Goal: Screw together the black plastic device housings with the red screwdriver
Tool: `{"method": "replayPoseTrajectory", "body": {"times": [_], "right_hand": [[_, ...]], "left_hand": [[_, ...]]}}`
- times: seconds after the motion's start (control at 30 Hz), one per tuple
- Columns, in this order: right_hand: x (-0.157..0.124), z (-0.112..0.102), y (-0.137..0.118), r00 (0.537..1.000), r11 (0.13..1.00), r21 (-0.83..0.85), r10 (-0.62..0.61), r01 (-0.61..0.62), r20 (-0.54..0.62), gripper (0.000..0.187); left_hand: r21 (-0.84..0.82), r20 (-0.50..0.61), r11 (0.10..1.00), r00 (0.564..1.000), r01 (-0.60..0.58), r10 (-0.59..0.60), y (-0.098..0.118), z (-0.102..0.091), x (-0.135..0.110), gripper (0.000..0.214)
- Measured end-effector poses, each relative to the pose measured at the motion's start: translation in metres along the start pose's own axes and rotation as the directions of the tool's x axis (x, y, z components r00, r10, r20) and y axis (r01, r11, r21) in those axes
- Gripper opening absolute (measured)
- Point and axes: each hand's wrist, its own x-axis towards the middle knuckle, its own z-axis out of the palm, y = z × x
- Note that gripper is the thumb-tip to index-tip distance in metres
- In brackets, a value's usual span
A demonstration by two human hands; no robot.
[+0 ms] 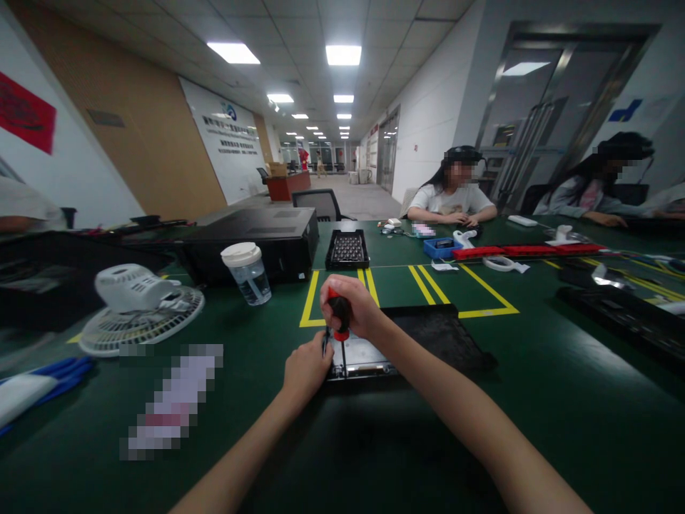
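Observation:
My right hand (356, 307) is closed round the black and red handle of a screwdriver (341, 318), held upright with its shaft pointing down onto a flat metal device (364, 357) on the green table. My left hand (306, 368) is closed at the device's left edge, fingers pinched near the screwdriver tip; what they pinch is too small to make out. The device lies on a black mat (444, 335).
A black tray of small parts (347, 250) sits beyond the yellow tape lines. A plastic cup (247, 273), a white fan (139, 307) and a black box (257, 243) stand to the left. Two other people sit at the far right side.

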Motion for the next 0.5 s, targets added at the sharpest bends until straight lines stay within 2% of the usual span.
{"method": "replayPoseTrajectory", "body": {"times": [0.2,0.5], "right_hand": [[-0.002,0.006,0.001,0.991,0.997,-0.061,-0.058,0.051,-0.118,0.023],[-0.004,0.02,0.003,0.949,0.978,-0.19,-0.138,0.086,-0.284,0.025]], "left_hand": [[-0.013,0.009,1.0,1.0,0.004,-0.003,0.001,-0.001,-0.001,0.035],[-0.016,0.018,1.0,1.0,-0.002,0.002,0.002,-0.002,-0.001,0.036]]}}
